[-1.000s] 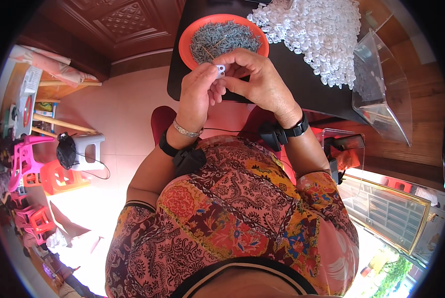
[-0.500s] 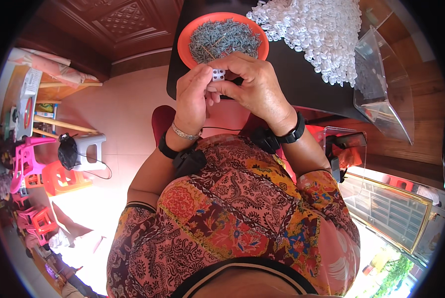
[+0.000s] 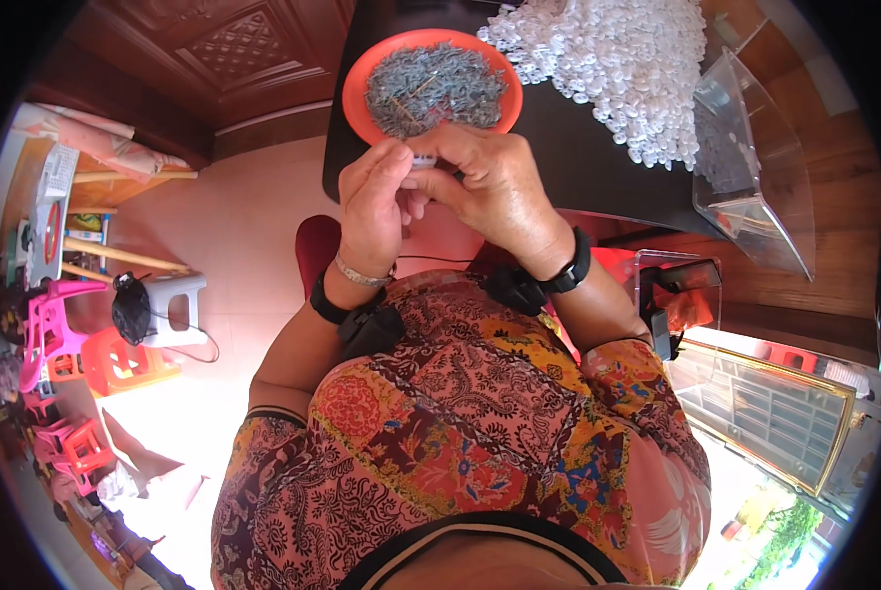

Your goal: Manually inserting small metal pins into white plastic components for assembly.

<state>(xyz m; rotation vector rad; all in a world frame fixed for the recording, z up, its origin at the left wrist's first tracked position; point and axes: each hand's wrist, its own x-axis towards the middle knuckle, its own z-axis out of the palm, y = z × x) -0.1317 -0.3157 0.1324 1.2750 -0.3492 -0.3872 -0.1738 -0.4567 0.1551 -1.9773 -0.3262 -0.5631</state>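
Small white plastic piece [image 3: 423, 159], upper centre of the frame, pinched between the fingers of both hands, just below the round orange bowl of grey metal pins [image 3: 431, 87] on the dark tabletop [image 3: 598, 182]. Left hand [image 3: 374, 202] and right hand [image 3: 495, 187] touch, fingers closed on it. White plastic pieces [image 3: 613, 59] heaped upper right.

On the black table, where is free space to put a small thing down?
The black table is bare in a strip between the orange bowl and the white pile, running down behind the right hand. It is crowded at the pile and the clear box. Both hands, left too, block the near edge.
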